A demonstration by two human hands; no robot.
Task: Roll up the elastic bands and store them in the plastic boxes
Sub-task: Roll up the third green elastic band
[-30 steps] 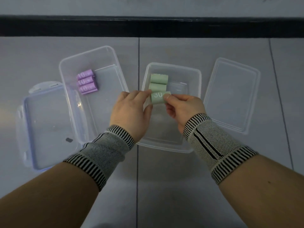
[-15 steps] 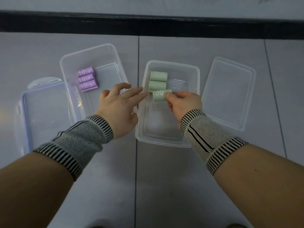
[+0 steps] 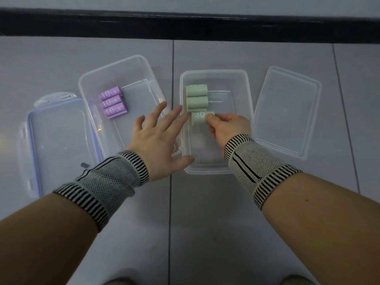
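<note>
My right hand (image 3: 227, 128) pinches a rolled green band marked 30 (image 3: 200, 118) inside the right clear plastic box (image 3: 245, 93), just in front of two other green rolls (image 3: 196, 96). My left hand (image 3: 160, 140) is spread with straight fingers over the gap between the two boxes, its fingertips close to the right box's left wall, holding nothing. The left clear box (image 3: 92, 79) holds three purple rolls marked 10 (image 3: 113, 103) side by side.
A clear lid (image 3: 287, 112) lies right of the right box. A blue-rimmed clip lid (image 3: 55, 140) lies left of the left box, partly under it. A dark strip (image 3: 185, 23) runs along the far edge of the grey surface. Both wrists wear striped knit bands.
My left hand has let go of the green roll, pulled back to the left and spread its fingers. My right hand keeps the roll in the same place against the other green rolls.
</note>
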